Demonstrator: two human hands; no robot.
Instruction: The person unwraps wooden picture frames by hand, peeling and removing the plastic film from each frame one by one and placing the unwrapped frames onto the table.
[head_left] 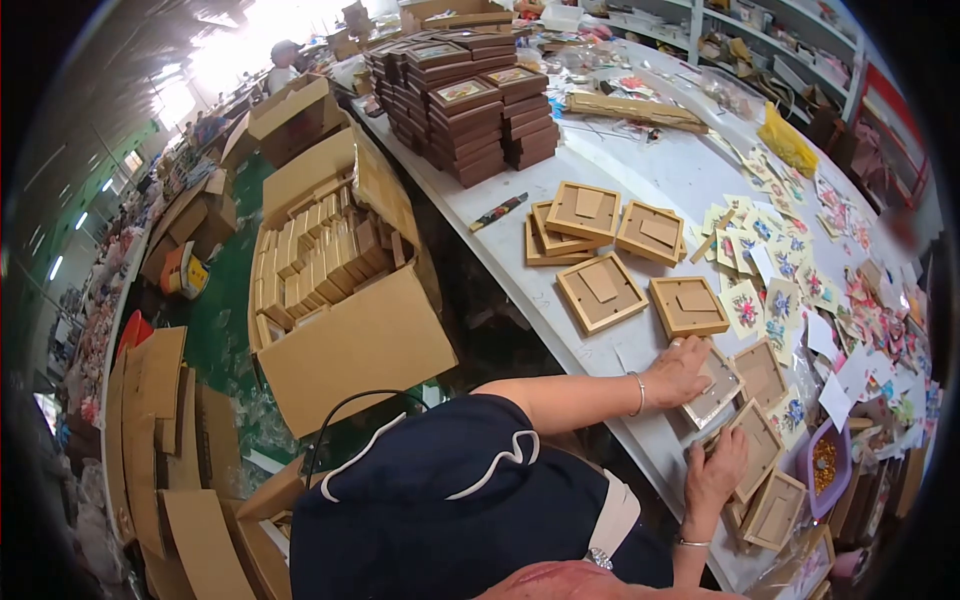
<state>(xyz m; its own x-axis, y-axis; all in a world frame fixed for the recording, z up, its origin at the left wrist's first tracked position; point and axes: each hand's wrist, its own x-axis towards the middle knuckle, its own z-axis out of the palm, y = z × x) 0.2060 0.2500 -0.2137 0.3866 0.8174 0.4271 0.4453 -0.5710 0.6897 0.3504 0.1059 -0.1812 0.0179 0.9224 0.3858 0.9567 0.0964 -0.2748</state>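
Item: wooden picture frame, pale, with a clear pane or backing; lies on the table right of centre in the frame, partly under the left hand.

Left hand: reaches in from the left; fingers close together and bent, resting on the upper left part of that frame. Whether they pinch it cannot be told. Bracelet at the wrist.

Right hand: reaches up from the lower edge; fingers bent over the left side of a second wooden frame, thumb apart from them to the left. Firmness of grip cannot be told. Thin bangle at the wrist.

Adjacent: one backed frame just above the left hand, another to its upper left; a small pile of the same at upper centre; one more below the second frame.

Surface: white table, running diagonally. On it: floral cards, scattered at right; purple basket of small amber-coloured pieces, lower right; yellow plastic bag, upper right; slim dark tool near the left edge; stacks of brown frames, upper centre.

Room: open carton packed with frames, left of the table; flattened cardboard, lower left; green floor; loaded shelves, upper right; another person, upper left background.
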